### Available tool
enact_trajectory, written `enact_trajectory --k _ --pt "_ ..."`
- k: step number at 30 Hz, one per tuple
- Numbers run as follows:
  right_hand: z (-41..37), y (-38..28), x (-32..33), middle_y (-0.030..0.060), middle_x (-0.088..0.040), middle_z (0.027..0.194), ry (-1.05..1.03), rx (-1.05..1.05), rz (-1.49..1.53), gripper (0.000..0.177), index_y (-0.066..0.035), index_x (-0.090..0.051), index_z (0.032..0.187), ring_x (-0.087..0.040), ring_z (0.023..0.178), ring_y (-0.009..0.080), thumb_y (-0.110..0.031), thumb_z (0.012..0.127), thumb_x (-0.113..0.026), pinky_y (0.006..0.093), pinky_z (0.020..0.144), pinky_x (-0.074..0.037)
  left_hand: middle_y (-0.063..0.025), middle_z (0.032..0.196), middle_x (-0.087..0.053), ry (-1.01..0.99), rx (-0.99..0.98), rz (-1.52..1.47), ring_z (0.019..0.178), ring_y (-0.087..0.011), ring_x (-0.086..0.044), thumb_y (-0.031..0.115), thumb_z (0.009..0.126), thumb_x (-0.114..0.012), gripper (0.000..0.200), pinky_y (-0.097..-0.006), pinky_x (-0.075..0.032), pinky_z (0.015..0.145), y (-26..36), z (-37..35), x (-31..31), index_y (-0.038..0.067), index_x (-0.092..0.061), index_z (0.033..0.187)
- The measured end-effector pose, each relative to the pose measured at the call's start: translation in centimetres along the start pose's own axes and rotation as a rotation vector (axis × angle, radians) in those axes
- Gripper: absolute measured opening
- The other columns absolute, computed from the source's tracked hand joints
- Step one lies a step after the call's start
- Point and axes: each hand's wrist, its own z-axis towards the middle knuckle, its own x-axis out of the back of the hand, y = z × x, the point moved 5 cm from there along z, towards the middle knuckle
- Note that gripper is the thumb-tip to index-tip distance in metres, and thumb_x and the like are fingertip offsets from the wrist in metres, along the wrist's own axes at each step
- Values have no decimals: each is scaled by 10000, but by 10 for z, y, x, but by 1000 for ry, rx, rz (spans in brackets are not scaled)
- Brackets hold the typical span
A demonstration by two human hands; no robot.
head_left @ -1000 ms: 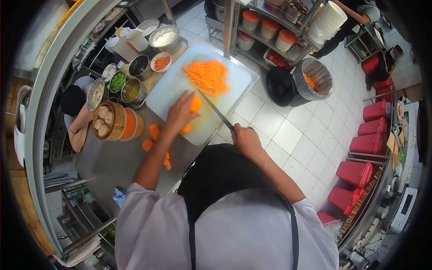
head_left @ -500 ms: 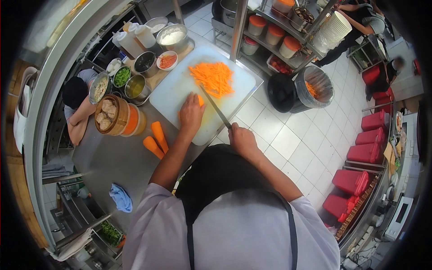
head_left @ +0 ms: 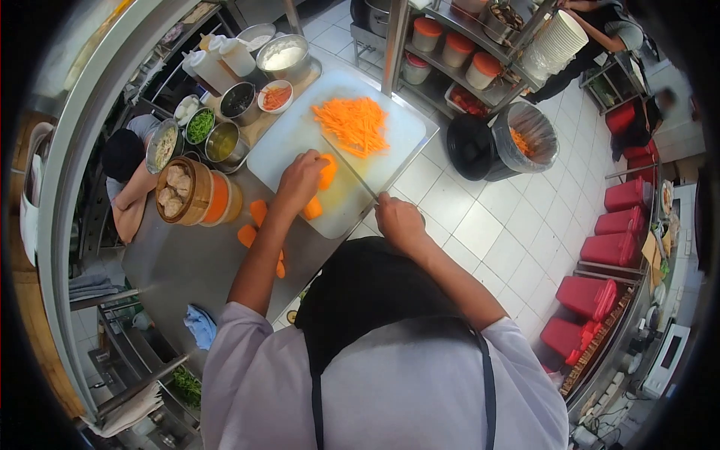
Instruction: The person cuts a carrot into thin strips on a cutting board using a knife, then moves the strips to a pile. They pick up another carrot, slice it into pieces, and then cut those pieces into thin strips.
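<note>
My right hand [head_left: 399, 219] is closed round the handle of a long knife [head_left: 352, 170], whose blade reaches up and left across the white cutting board [head_left: 281, 146]. My left hand [head_left: 301, 178] rests at the left side of carrot slices [head_left: 327, 172], its fingers bent together; whether it grips anything cannot be made out. Another carrot piece [head_left: 312, 208] lies below that hand on the board. Beyond the blade is a pile of carrot strips [head_left: 351, 124]. Whole carrots [head_left: 247, 235] lie on the steel counter, partly behind my left forearm.
Left of the board stand bowls, squeeze bottles [head_left: 212, 71] and a bamboo steamer [head_left: 184, 190] with dumplings. A lined bin [head_left: 526, 140] stands on the floor at right, below a shelf of tubs. Other people are at the left and upper right.
My left hand has moved left and up, off the carrot, exposing the slices and the piece below. The knife blade now stands more edge-on, and my right hand has shifted slightly left and up.
</note>
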Motion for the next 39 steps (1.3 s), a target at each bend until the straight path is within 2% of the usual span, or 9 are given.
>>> enact_trajectory --k 5,11,16,20,23,26,28,34,39 --pt "31 -9 -19 237 -709 858 33 136 -29 95 13 -552 998 -726 727 405 -76 972 -572 504 651 -584 -121 1165 -651 -121 -49 4 1125 -341 -658 -34 836 -734 362 -455 -550 947 -7 15 -2 56 -724 1187" --pt "61 -36 -23 239 -722 877 -143 52 -186 116 15 -524 1059 -756 773 395 -45 962 -550 465 693 -622 -138 1145 -663 -113 -164 -2 1081 -351 -679 -60 823 -678 371 -454 -564 928 -22 27 -19 64 -733 1168" --pt "56 -55 0 233 -739 838 -262 5 -219 112 11 -532 1058 -768 792 387 -45 963 -546 453 679 -625 -130 1142 -661 -171 -116 97 1072 -345 -688 -9 877 -611 272 -452 -569 909 -17 27 -14 65 -733 1109" --pt "77 -34 -40 241 -743 827 -147 56 -220 111 16 -543 1059 -771 781 384 -62 983 -520 468 685 -626 -133 1096 -652 -66 -194 36 1040 -348 -694 16 891 -603 201 -444 -574 874 -26 24 -27 66 -726 1041" --pt "104 -43 -28 239 -733 815 -194 65 -174 181 24 -534 1097 -744 762 423 -105 972 -511 519 670 -599 -135 1067 -644 -64 -197 34 1014 -342 -695 29 888 -609 158 -440 -577 857 -19 21 -21 64 -722 994" --pt "93 -49 -15 229 -742 805 -215 82 -273 130 10 -541 1057 -773 742 375 -99 985 -531 447 640 -627 -133 1058 -640 -80 -195 86 997 -334 -696 39 885 -613 127 -440 -578 849 -18 27 -14 54 -716 958" --pt "90 -46 -24 224 -740 790 -205 64 -279 146 8 -544 1055 -772 735 378 -114 976 -556 448 650 -630 -128 1058 -640 -74 -204 137 992 -328 -697 45 882 -616 109 -441 -579 846 -19 25 -18 46 -710 937" --pt "93 -42 -24 212 -744 789 -177 79 -217 115 0 -539 1041 -773 725 361 -80 965 -572 444 623 -624 -129 1052 -636 -4 -201 20 1010 -330 -692 50 886 -616 124 -440 -576 870 -11 18 -4 48 -715 960" --pt "89 -39 -42 206 -746 800 -166 78 -265 122 1 -546 1040 -776 733 335 -83 957 -579 430 630 -623 -134 1113 -653 -57 -165 25 1061 -338 -682 62 920 -594 209 -441 -568 896 -21 20 -16 53 -738 1072"
